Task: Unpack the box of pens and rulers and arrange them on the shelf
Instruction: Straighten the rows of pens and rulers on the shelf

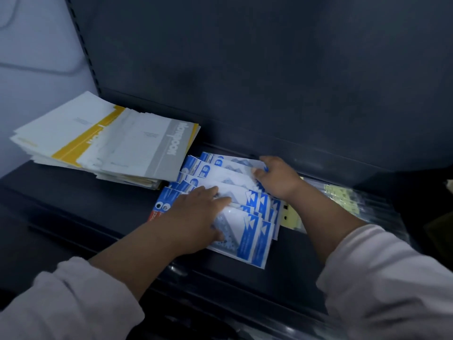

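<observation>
**Shelf (73,192).** Dark metal with a dark back panel (245,69) behind it. It carries all the stock listed below. The box is not in view.

**Notebooks (137,148).** Loose stack, far left on the shelf, white with yellow and grey bands. Its right edge lies just beside the packets, which probably marks where their row starts.

**Packets (255,231).** Blue-and-white, flat, many of them, in the middle of the shelf. They overlap like roof tiles in a fan running from far to near. Judged to be the task's stock, though the print is too blurred to say whether they hold pens or rulers. The overlap shows each header while the row takes little depth.

**Red-orange card (154,215).** A corner shows under the near left of the fan; otherwise covered.

**Clear sleeves (343,195).** To the right of the fan, glossy, with pale yellow contents, possibly rulers.

**Left hand (196,212).** Laid on the near left of the fan, fingers (220,200) straight and spread, pressing down. The flat press likely stops the slippery packets from sliding.

**Right hand (277,177).** At the far right of the fan, fingers (267,161) curled over the edge of the farthest packets with the thumb opposite, pinching them. The hold suits squaring or shifting them against the held-down pile.
</observation>
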Motion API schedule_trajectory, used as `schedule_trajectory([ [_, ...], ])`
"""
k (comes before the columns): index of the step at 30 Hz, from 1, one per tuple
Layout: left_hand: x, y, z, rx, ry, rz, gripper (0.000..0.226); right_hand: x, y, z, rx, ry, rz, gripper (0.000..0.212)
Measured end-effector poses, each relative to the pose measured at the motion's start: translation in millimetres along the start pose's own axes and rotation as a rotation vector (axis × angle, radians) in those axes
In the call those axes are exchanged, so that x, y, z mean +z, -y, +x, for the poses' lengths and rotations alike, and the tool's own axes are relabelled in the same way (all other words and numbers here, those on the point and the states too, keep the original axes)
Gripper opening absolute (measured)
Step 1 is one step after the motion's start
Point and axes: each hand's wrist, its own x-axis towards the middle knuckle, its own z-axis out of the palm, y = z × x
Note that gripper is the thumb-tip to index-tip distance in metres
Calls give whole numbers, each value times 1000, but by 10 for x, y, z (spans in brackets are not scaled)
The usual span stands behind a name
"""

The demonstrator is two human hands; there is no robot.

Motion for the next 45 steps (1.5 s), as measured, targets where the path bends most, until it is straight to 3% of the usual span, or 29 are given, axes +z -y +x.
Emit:
schedule_trajectory([
  [6, 5, 17, 42, 12, -14, 28, 83, 8, 35, 357, 48, 188, -206, 72],
  [10, 15, 28, 63, 13, -28, 48, 83, 63, 64, 398, 78, 175, -293, 77],
  [15, 32, 26, 75, 0, -38, 75, 83, 94, 140, 311, 36, 148, -237, 67],
  [21, 90, -1, 67, -20, -120, 101, 80, -56, 194, 22, -91, 239, 199, 56],
  [25, 176, -37, 4, -70, -239, 110, 85, -104, 251, -186, -174, 272, 248, 64],
  [29, 245, -63, -78, -122, -379, 120, 100, -127, 258, -405, -226, 359, 270, 43],
  [34, 271, -108, -169, -181, -450, 140, 111, -141, 355, -735, -234, 460, 208, 64],
  [36, 251, -122, -203, -222, -472, 134, 117, -105, 390, -851, -242, 436, 107, 69],
  [39, 257, -104, -240, -237, -470, 38, 126, -40, 410, -967, -254, 317, -31, 60],
  [45, 358, -97, -343, -26, -474, -111, 124, -19, 320, -1187, -241, 257, -118, 54],
])
